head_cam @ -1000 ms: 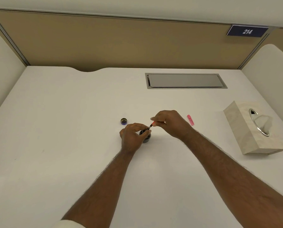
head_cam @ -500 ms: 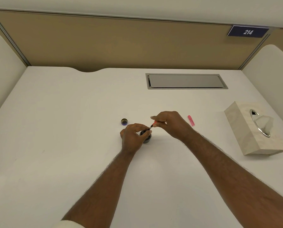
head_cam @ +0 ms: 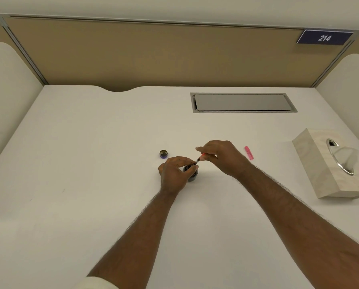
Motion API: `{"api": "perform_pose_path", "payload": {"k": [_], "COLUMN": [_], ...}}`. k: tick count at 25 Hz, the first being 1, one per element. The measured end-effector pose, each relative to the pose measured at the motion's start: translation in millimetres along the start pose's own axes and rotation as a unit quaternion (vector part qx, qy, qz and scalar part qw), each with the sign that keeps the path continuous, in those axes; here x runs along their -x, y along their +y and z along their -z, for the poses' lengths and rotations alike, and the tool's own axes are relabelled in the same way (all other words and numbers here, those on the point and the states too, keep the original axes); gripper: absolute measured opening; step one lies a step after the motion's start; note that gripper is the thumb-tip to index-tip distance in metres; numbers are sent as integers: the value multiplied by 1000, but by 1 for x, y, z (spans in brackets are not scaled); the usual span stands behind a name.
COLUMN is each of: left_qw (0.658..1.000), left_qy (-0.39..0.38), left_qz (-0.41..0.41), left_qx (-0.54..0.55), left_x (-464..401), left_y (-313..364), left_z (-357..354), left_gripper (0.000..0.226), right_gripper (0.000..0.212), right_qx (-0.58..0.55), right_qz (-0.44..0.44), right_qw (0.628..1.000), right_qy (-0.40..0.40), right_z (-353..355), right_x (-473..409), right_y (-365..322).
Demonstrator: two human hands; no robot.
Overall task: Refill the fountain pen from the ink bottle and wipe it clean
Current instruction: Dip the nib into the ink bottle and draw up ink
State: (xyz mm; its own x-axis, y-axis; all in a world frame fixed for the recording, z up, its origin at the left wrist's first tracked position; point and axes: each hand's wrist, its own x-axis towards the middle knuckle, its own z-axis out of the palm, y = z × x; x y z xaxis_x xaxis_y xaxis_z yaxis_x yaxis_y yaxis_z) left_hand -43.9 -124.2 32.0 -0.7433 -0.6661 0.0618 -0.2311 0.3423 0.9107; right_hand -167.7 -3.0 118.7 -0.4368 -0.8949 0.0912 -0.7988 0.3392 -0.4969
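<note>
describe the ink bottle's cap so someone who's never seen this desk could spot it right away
Start at the white desk and find the two hands meeting near its middle over the dark ink bottle. Just beyond the left hand, apart from it, sits the bottle cap. It is the only small, round, purple-sided piece, lying open side up.
</note>
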Motion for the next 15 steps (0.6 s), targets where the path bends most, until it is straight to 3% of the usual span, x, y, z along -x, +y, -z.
{"api": "perform_pose_path", "payload": {"k": [3,7,11,15], "left_qw": [1000,1000,1000,1000], "left_qy": [3,0,2,5], "left_qz": [-1,0,3,8], "left_qx": [1,5,8,9], "left_x": [0,1,0,-1], "left_y": [-1,1,-2,-5], "left_z": [0,0,0,-2], "left_gripper": [14,15,14,13], "right_gripper": [17,20,29,17], "right_qx": [9,31,1,10], "right_qz": [-12,-53,-22,-13], "right_qw": [1000,998,1000,1000], "right_qy": [-4,-18,4,11], "right_z": [-1,-1,-1,0], "right_x": [-3,-5,0,-2], "right_y": [0,0,1,1]}}
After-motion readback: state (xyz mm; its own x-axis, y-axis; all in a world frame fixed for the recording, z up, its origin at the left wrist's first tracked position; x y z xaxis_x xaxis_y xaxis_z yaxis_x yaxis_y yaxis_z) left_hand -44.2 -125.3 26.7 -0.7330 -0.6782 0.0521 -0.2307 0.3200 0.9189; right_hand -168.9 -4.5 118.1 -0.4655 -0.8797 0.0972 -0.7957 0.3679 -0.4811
